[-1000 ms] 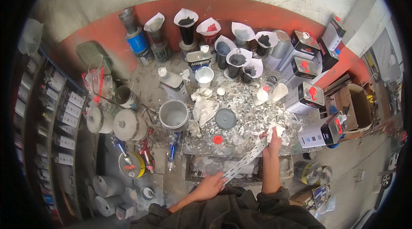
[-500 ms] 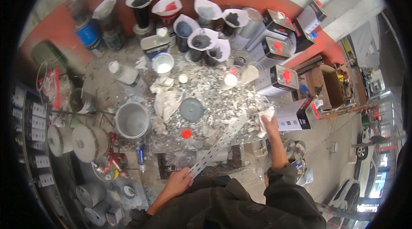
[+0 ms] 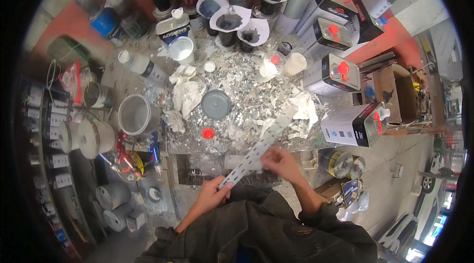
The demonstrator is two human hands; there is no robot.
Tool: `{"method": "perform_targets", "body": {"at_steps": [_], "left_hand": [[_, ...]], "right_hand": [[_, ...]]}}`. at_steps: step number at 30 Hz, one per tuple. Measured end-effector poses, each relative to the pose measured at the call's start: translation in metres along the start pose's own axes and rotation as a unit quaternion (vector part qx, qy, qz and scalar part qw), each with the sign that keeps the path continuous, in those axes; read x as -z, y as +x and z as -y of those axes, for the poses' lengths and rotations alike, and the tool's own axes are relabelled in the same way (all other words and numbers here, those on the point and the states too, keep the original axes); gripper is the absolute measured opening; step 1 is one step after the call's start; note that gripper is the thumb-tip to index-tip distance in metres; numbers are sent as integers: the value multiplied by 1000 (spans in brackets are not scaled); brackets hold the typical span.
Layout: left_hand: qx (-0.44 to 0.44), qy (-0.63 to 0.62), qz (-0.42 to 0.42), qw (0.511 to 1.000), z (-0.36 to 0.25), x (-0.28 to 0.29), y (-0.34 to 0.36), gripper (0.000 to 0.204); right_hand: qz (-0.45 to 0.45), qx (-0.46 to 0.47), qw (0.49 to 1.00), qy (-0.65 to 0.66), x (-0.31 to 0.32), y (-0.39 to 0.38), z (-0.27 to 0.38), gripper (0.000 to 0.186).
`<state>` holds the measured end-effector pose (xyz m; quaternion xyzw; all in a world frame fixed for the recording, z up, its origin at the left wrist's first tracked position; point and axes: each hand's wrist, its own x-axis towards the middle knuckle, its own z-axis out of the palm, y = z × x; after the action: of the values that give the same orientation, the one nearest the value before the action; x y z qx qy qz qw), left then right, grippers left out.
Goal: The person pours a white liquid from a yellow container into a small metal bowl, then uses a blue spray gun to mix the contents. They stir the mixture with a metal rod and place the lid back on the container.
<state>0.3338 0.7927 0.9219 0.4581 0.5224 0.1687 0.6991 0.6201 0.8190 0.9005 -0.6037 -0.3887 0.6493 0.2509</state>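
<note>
A long, flat grey perforated strip (image 3: 247,164) with rows of dark slots slants from my body up over the front edge of the workbench. My left hand (image 3: 213,195) is wrapped round its near end. Beside the strip's right edge is my right hand (image 3: 282,165), its fingers curled in; whether they touch the strip or pinch something small I cannot make out. A crumpled white cloth (image 3: 303,109) lies on the bench by the strip's far end. A round grey lid (image 3: 216,104) and a red cap (image 3: 208,133) lie to the left.
Paper funnels (image 3: 229,18) over dark cups line the back. Rectangular metal cans (image 3: 332,78) stand along the right, one can (image 3: 353,126) near the front corner. At left are an open bucket (image 3: 136,115) and a red spray gun (image 3: 127,157). A crumpled rag (image 3: 187,96) lies left of the lid.
My right hand has let go of the white cloth, now lying on the bench, and moved left and nearer to the strip. The left hand still holds the strip's near end.
</note>
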Motion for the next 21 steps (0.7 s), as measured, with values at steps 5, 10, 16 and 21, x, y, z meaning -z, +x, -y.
{"method": "perform_targets", "body": {"at_steps": [5,10,16,21], "left_hand": [[-50,74,34,995,12,-36,3,30],[-45,76,10,996,33,-67,4,34],[-70,161,-51,983,71,-81,-1,33],[-49,-41,-2,998,80,-82,-6,44]], "right_hand": [[216,73,973,45,-24,-37,-3,46],[183,4,979,87,-14,-38,-17,32],[50,90,993,57,14,-44,-30,23],[-26,60,998,14,16,-38,-25,32]]}}
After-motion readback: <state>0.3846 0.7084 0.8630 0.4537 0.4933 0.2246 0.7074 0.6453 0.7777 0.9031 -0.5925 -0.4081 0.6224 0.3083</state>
